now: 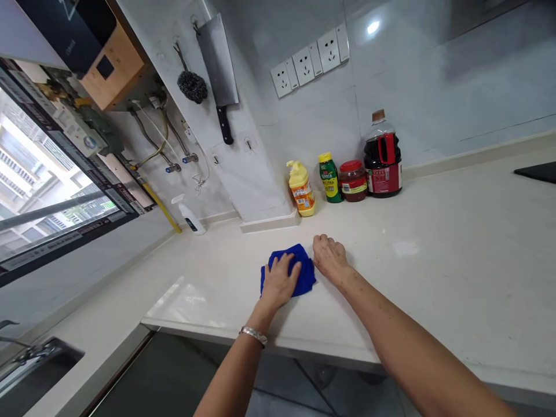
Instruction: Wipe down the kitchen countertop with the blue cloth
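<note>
A folded blue cloth (306, 275) lies on the white countertop (434, 260). My left hand (279, 282) rests flat on top of it, fingers spread, with a silver bracelet at the wrist. Just to the right of the cloth, my right hand (330, 258) is curled into a fist on the counter. Nothing shows in that fist, though its palm side is hidden.
Along the wall stand a yellow pump bottle (303, 191), a green bottle (330, 179), a red-lidded jar (353, 182) and a large dark sauce jug (383, 156). A spray bottle (189, 215) is at left. A cleaver (218, 63) and scrubber (192, 87) hang above. The sink (52, 370) is lower left.
</note>
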The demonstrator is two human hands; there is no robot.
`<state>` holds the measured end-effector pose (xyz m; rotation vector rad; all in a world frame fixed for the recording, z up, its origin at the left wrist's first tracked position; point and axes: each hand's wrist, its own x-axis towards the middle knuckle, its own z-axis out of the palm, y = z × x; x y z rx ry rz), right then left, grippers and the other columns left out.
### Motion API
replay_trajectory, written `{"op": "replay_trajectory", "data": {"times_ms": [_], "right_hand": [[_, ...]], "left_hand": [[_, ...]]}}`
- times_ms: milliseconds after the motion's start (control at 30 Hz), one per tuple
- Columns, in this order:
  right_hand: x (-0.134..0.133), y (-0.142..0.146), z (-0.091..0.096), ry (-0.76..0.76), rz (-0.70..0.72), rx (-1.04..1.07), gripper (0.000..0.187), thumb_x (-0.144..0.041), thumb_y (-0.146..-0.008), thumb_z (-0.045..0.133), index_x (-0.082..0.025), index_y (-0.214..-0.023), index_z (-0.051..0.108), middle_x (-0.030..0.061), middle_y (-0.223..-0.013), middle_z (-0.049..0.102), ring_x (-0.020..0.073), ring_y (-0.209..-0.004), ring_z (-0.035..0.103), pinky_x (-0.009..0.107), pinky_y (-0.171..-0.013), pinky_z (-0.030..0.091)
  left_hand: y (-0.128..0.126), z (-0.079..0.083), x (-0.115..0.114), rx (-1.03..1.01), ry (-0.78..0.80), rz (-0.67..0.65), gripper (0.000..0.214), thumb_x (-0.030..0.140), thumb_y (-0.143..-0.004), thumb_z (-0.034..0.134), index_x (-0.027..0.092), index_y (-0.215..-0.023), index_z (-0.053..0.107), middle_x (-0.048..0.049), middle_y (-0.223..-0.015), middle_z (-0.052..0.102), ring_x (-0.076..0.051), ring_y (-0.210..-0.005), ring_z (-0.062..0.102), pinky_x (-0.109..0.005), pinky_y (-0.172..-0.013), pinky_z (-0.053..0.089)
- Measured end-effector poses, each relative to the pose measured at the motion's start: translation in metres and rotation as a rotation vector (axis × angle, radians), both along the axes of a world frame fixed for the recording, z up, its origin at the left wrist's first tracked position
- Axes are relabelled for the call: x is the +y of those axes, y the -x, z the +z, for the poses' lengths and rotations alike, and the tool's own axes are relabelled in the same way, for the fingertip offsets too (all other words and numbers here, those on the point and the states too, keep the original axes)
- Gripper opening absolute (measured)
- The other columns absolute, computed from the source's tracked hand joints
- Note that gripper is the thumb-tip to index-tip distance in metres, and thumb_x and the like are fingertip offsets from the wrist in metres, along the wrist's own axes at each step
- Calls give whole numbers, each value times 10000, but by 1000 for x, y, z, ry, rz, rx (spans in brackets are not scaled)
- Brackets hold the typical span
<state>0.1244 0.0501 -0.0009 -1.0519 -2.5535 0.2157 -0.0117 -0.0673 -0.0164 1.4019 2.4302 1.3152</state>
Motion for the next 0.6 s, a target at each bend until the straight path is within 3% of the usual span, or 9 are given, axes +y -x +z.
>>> {"op": "replay_trajectory", "data": {"times_ms": [67,133,300,500,600], "right_hand": [[5,-3,-3,-4,-4,-20,317,-69,-945,447,-73,-1222,601,215,-1194,636,292,-1134,616,364,-890,475],[12,-6,-5,-21,-5,-40,323,-69,-957,427,-81,-1216,620,202,-1210,640,283,-1151,602,355,-904,466],[19,-9,-7,-23,49,-126,338,-74,-967,413,-106,-1180,673,179,-1254,622,265,-1161,575,345,-907,455],[14,-12,-10,-36,49,-146,364,-67,-956,404,-102,-1206,666,178,-1277,599,265,-1166,550,349,-911,432],[14,-13,-14,-35,43,-142,357,-83,-960,400,-102,-1195,668,179,-1278,589,268,-1158,547,355,-907,428]], "left_hand": [[-11,-4,7,92,167,-9,453,463,-843,719,265,-1250,708,-127,-1496,557,-443,-1499,309,-689,-1226,38],[-13,-3,6,224,377,-32,558,561,-922,575,293,-1410,606,-101,-1611,409,-445,-1536,205,-702,-1219,48],[4,11,-35,434,704,-101,667,657,-991,305,360,-1586,337,-1,-1696,215,-349,-1572,135,-611,-1262,121],[74,17,-123,440,820,17,659,615,-1003,288,341,-1602,301,-8,-1706,175,-319,-1581,94,-597,-1265,122],[116,20,-154,444,941,125,595,475,-1027,274,304,-1592,344,-48,-1708,172,-356,-1574,108,-630,-1239,183]]}}
